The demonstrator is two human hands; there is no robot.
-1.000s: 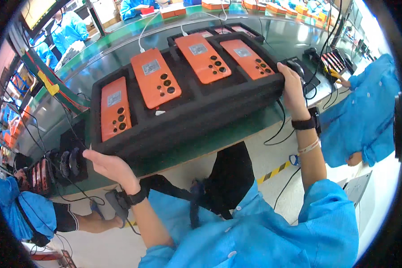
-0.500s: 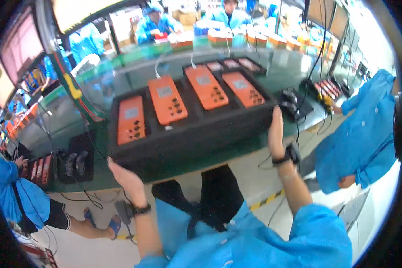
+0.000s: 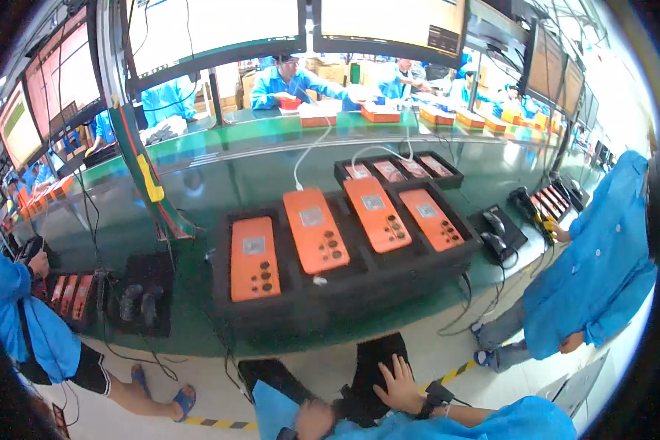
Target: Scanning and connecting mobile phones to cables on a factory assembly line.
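Note:
A black foam tray (image 3: 345, 287) sits on the green bench in front of me. Several orange phones (image 3: 253, 258) lie in it with their camera sides up. The two middle phones, one on the left (image 3: 315, 229) and one on the right (image 3: 378, 214), are raised above the others, with white cables (image 3: 298, 170) at their far ends. My right hand (image 3: 400, 385) rests with fingers spread on my dark-trousered thigh, holding nothing. Down by my lap is my left hand (image 3: 315, 419), blurred, its fingers unclear. Both hands are apart from the tray.
Behind it stands a second black tray (image 3: 341, 173) of phones. Computer mice (image 3: 493, 233) lie on a dark mat at right, more mice (image 3: 141, 304) at left. A metal post (image 3: 128, 139) and monitors (image 3: 389, 26) rise over the bench. Co-workers in blue stand at both sides.
Both hands have left the sides of the foam tray and drawn back to my lap. The view has shifted, showing more of the monitors and placing the tray lower.

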